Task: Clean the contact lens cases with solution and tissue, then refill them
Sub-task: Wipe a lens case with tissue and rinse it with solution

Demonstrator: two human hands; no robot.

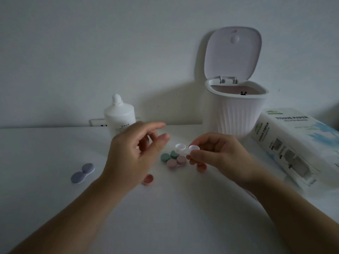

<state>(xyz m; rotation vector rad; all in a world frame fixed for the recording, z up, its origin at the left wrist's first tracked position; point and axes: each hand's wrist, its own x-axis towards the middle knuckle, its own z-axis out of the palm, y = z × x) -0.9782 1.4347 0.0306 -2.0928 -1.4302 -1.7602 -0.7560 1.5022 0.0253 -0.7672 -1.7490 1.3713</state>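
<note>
Nearest the person, a loose pink cap lies on the bench at about 6 o'clock from the left hand, partly hidden under that hand; a careless sweep of the wrist could knock it away. At 9 o'clock from there a purple lens case sits capped and well apart. The left hand hovers with its fingers loosely spread and holds nothing that can be seen. The right hand pinches one end of a white lens case, lids off and both wells facing up, held just above the bench. That grip is on the edge only, so if the left hand tugs or wipes hard, the case may twist out and fall on the green case and the pink case, which lie touching just beneath it. Any liquid in the wells would spill with a tilt, though whether they hold liquid cannot be told. Farther off at 12 o'clock the solution bottle stands uncapped behind the left hand; reaching blindly could tip it. At 3 o'clock lies the tissue pack, and beyond it the small bin stands with its lid up.
</note>
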